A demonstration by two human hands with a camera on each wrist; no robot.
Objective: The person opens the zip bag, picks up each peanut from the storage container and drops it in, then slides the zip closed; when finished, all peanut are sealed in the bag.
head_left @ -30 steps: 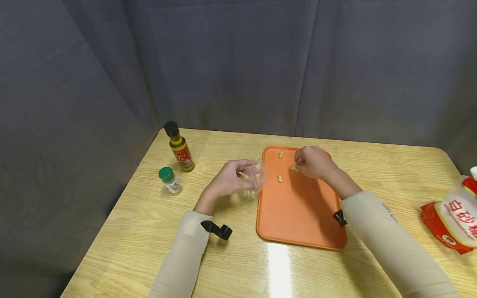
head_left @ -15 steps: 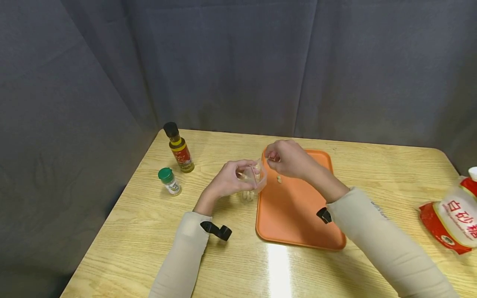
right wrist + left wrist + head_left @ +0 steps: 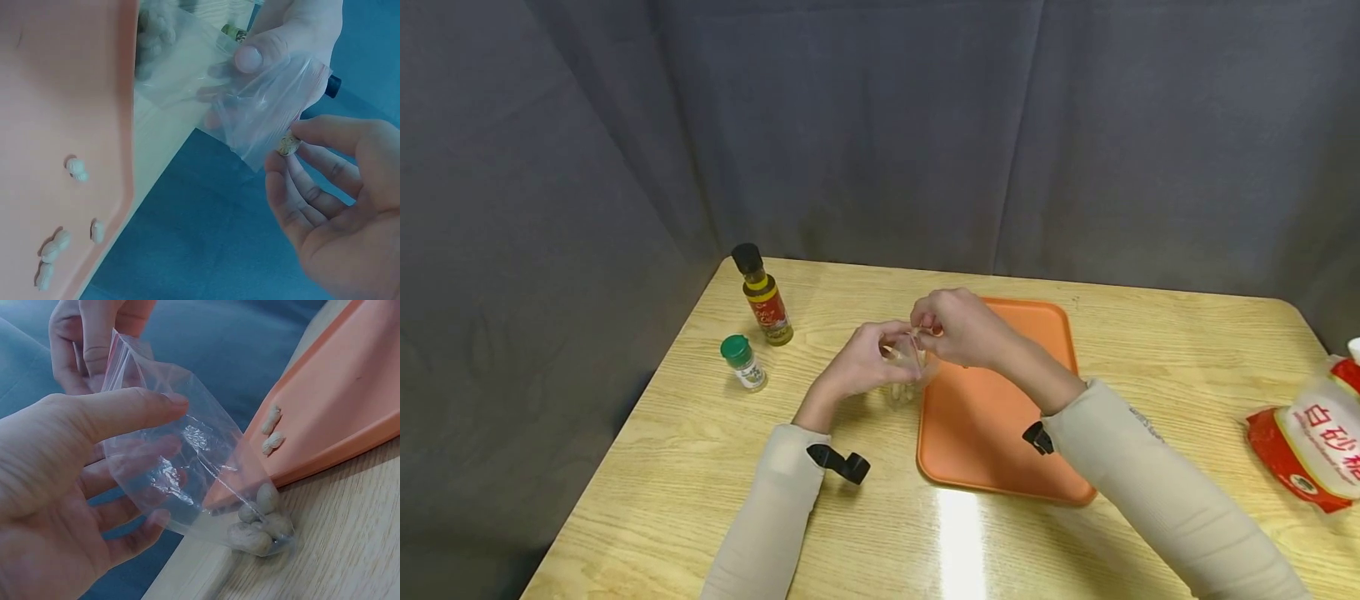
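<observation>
My left hand [image 3: 859, 362] holds a clear zip bag [image 3: 215, 453] between thumb and fingers, left of the orange tray [image 3: 1000, 442]. Unshelled peanuts [image 3: 257, 526] lie in the bag's bottom, just over the wood. At the bag's mouth my right hand [image 3: 966, 329] pinches one peanut [image 3: 288, 144] between thumb and fingertips, against the plastic edge. Several other peanuts [image 3: 55, 246] lie scattered on the tray in the right wrist view. In the head view the right hand and forearm cover most of them.
Left of the hands stand a dark oil bottle [image 3: 767, 308] with a black cap and a small green-lidded jar [image 3: 743, 364]. A red and white sugar bag [image 3: 1311, 437] lies at the right. The wooden table [image 3: 1172, 350] ends at a dark curtain [image 3: 880, 133].
My right hand has picked a peanut off the tray and carried it left to the bag's mouth. My left hand and the bag have stayed nearly still.
</observation>
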